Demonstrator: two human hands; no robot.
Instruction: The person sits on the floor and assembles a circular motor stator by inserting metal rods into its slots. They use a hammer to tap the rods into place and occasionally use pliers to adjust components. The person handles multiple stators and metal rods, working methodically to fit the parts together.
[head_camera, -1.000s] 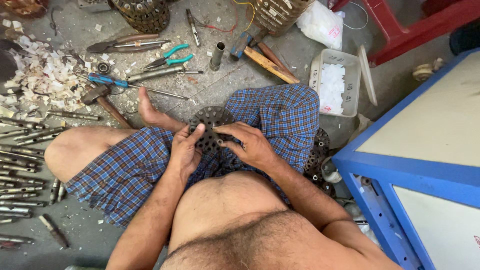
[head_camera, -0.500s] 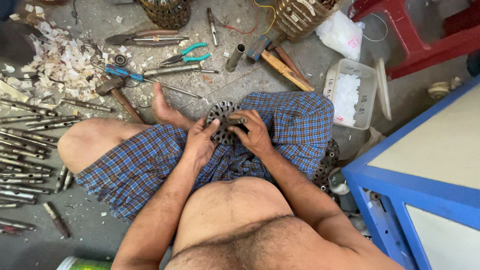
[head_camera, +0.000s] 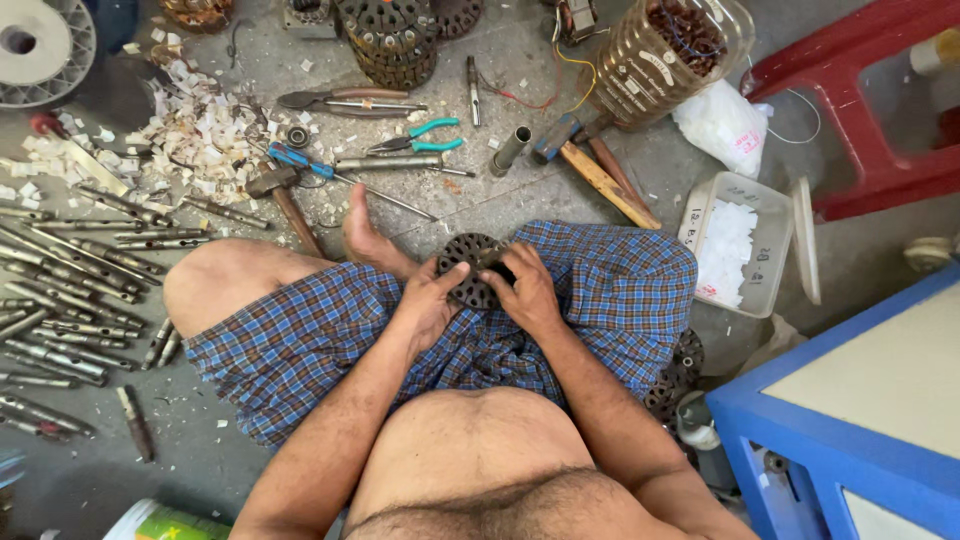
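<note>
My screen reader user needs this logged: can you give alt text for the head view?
A person seated cross-legged on a concrete floor grips a dark slotted metal disc on their lap with the left hand and right hand. Ahead lie a hammer, teal-handled pliers, paper scraps, and a white plastic tub.

a floor workshop — hammer (head_camera: 283, 195), pliers (head_camera: 345, 100), metal rods (head_camera: 60, 260) scattered about.

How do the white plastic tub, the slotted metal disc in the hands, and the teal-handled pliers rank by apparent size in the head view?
1. white plastic tub
2. slotted metal disc
3. teal-handled pliers, though nearly as long as the disc is wide
</note>
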